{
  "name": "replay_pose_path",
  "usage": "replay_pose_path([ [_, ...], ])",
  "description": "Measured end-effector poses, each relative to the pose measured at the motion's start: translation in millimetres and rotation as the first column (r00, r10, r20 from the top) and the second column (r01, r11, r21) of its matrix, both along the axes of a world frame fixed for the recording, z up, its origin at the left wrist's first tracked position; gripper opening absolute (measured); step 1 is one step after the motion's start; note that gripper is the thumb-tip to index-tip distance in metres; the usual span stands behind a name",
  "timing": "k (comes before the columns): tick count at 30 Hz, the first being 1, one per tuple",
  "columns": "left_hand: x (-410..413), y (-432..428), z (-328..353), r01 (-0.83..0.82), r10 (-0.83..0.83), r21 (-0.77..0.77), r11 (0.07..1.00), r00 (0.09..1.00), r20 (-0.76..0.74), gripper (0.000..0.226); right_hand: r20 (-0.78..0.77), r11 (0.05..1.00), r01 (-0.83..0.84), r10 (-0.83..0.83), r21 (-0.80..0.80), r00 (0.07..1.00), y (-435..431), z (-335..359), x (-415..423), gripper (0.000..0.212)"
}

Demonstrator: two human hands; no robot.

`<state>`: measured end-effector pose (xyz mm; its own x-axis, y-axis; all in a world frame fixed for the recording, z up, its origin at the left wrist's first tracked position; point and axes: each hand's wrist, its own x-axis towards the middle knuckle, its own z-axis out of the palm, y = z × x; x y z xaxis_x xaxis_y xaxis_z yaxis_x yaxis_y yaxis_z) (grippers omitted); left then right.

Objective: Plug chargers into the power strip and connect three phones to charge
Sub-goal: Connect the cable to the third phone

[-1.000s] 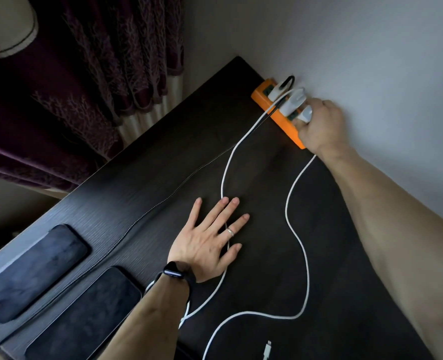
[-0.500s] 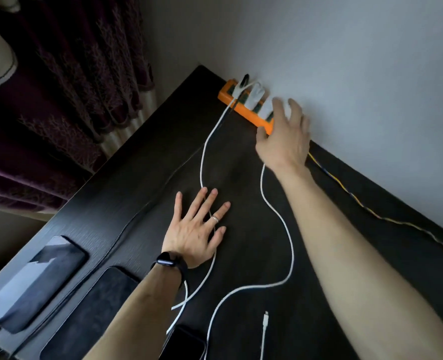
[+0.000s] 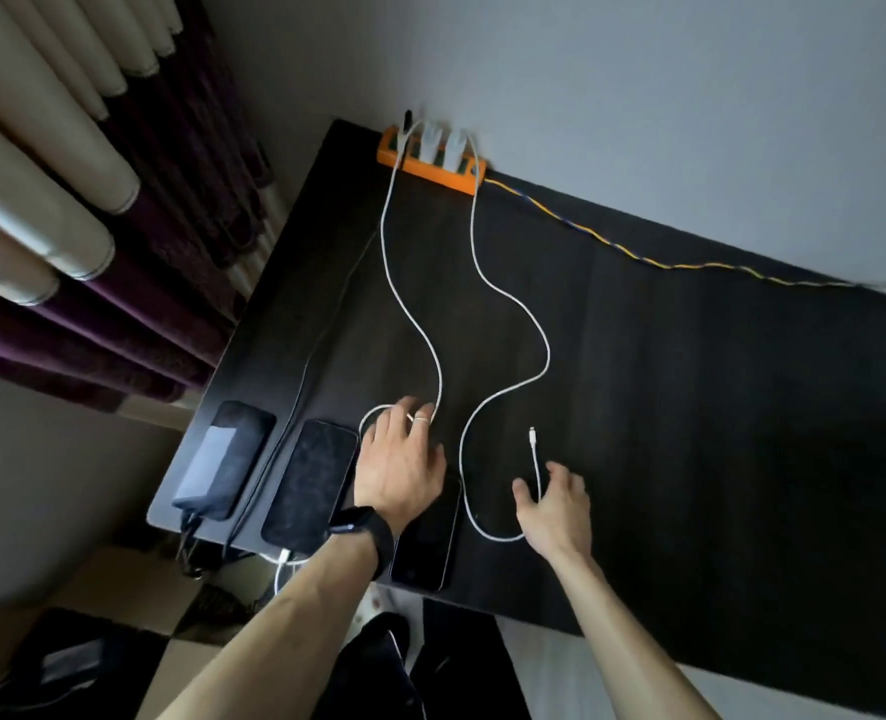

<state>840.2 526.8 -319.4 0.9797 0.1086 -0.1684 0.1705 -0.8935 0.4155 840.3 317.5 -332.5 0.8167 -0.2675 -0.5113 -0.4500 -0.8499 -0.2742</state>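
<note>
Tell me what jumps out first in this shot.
The orange power strip at the dark table's far edge, against the wall, stands out first. Two white cables snake from it toward the near edge, where three phones lie at left and the right hand hovers near a loose connector.

Dark wooden desk (image 3: 690,407) against grey wall (image 3: 638,96), purple curtains (image 3: 171,210) left

Home room, curtains (image 3: 134,241), dark desk (image 3: 690,407)

Purple curtains (image 3: 119,330), dark table (image 3: 690,407), grey wall (image 3: 638,70)
</note>
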Motion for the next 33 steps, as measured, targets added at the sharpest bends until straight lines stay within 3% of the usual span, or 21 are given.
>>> replay_pose_path([
  [5, -59.0, -29.0, 8.9, -0.050, 0.056, 0.025, 0.998, 0.927, -0.370, 0.068, 0.027, 0.999, -0.018, 0.019, -0.051, 0.999, 14.5, -3.1, -29.0, 0.025],
  [8, -81.7, -37.1, 0.9, -0.071, 0.067, 0.010, 0.997, 0.871, -0.488, 0.087, -0.023, 0.999, 0.020, -0.021, -0.043, 1.000, 14.0, -7.0, -37.9, 0.027],
  [14, -87.9, -37.6, -15.5, -0.067, 0.074, 0.031, 0.997, 0.862, -0.502, 0.103, 0.133, 0.912, 0.264, -0.318, 0.314, 0.939, -8.6, 8.6, -49.8, 0.011],
  [17, -83.9, -45.0, -18.7, -0.099, 0.109, 0.047, 0.994, 0.850, -0.515, 0.105, 0.206, 0.780, 0.384, -0.534, 0.495, 0.820, -31.6, 32.6, -41.5, 0.015],
  [19, -79.0, -50.4, -18.7, -0.126, 0.135, 0.053, 0.991, 0.835, -0.534, 0.108, 0.308, 0.758, 0.391, -0.595, 0.522, 0.742, -49.1, 51.2, -32.2, 0.015],
  [21, -72.9, -49.5, -18.5, -0.137, 0.146, 0.060, 0.989, 0.814, -0.562, 0.113, 0.397, 0.808, 0.336, -0.545, 0.484, 0.738, -62.0, 66.1, -22.8, 0.009],
  [24, -62.5, -48.8, -14.9, -0.181, 0.168, 0.040, 0.983, 0.784, -0.597, 0.117, 0.436, 0.905, 0.178, -0.349, 0.386, 0.830, -71.3, 78.4, -17.0, 0.022],
  [28, -47.5, -57.6, 0.3, -0.417, 0.282, -0.084, 0.905, 0.736, -0.615, 0.108, 0.385, 0.965, -0.019, -0.086, 0.261, 0.919, -70.2, 65.5, -27.7, 0.019],
  [30, -38.3, -58.3, 11.1, -0.530, 0.292, -0.233, 0.815, 0.724, -0.624, 0.099, 0.254, 0.949, 0.033, -0.118, 0.315, 0.960, -64.5, 59.3, -32.0, 0.020],
  [33, -27.8, -58.7, 35.9, -0.479, 0.216, -0.424, 0.769, 0.818, -0.532, 0.099, 0.123, 0.904, 0.147, -0.212, 0.401, 0.969, -52.2, 61.5, -32.6, 0.028],
])
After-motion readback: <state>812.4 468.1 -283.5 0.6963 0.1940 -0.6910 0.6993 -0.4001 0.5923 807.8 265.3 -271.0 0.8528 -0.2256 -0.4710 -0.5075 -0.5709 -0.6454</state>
